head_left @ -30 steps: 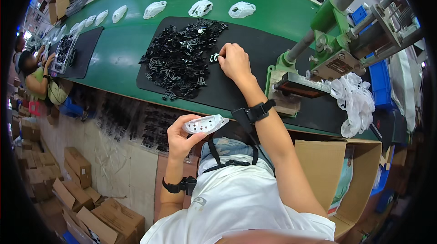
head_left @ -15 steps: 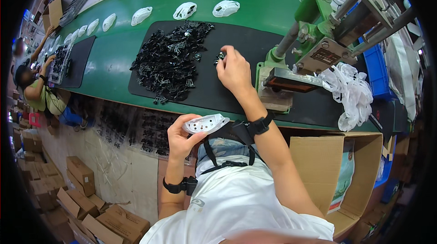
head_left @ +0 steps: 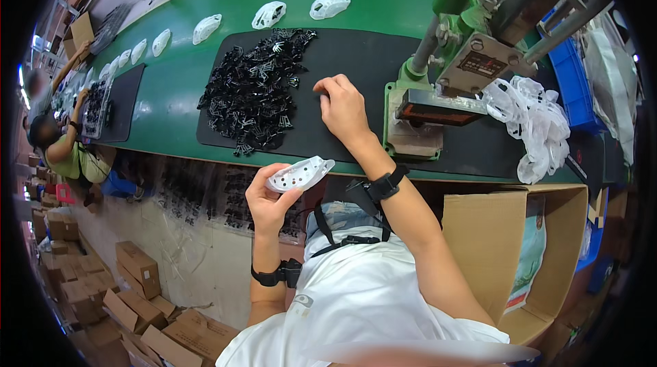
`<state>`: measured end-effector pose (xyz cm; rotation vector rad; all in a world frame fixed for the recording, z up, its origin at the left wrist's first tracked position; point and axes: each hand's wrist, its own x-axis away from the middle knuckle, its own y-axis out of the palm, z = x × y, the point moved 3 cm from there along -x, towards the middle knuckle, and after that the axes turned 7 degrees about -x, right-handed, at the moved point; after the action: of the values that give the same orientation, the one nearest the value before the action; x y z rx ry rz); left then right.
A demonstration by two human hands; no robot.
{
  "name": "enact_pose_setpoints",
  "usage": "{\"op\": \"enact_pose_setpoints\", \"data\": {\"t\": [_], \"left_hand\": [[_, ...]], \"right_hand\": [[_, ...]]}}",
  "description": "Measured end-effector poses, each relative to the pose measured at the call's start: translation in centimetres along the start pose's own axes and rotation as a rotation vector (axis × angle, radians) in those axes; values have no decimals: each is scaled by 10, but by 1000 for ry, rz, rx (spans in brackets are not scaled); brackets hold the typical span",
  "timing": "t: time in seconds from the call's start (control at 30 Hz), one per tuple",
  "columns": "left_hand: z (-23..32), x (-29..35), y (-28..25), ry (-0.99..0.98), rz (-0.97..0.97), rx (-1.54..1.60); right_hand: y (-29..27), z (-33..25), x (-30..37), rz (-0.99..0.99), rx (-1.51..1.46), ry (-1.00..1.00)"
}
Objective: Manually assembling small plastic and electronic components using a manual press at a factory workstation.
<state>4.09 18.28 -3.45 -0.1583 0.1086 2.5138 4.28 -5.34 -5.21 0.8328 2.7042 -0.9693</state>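
Observation:
My left hand [head_left: 265, 201] grips a white plastic shell [head_left: 301, 174] with a row of small holes, held up in front of me just off the bench's near edge. Over the black mat [head_left: 369, 52], my right hand [head_left: 344, 110] is closed, its fingers curled together. Whatever may be between those fingertips is hidden. To its left on the mat lies a heap of small black plastic parts [head_left: 250, 96]. A green press [head_left: 413, 86] stands just right of my right hand.
White shells [head_left: 330, 5] line the green bench's far side. Right of the press are white plastic pieces [head_left: 530, 120] and a blue bin [head_left: 568, 90]. An open cardboard box [head_left: 479, 250] stands at my right. At far left, a co-worker [head_left: 65, 148] sits by another mat.
My right hand has shifted slightly left, and the small black part seen by its fingertips no longer shows. My left hand has tilted the white shell. The whole view has shifted a little.

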Motion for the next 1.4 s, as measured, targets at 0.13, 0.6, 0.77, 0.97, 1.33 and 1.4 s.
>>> {"op": "enact_pose_setpoints", "data": {"t": [0.13, 0.6, 0.77, 0.97, 1.33, 1.4], "left_hand": [[7, 5, 0, 20, 34, -34], [14, 2, 13, 41, -42, -6], [25, -10, 22, 12, -38, 36], [37, -19, 48, 165, -115, -145], [42, -18, 98, 274, -244, -227], [44, -18, 103, 290, -255, -233]], "right_hand": [[-6, -22, 12, 206, 212, -25], [-49, -46, 67, 125, -78, -24], [-80, -57, 97, 323, -775, 202], [-108, -95, 118, 220, -800, 95], [-117, -90, 131, 490, -251, -102], [-119, -89, 132, 497, -257, -91]]}}
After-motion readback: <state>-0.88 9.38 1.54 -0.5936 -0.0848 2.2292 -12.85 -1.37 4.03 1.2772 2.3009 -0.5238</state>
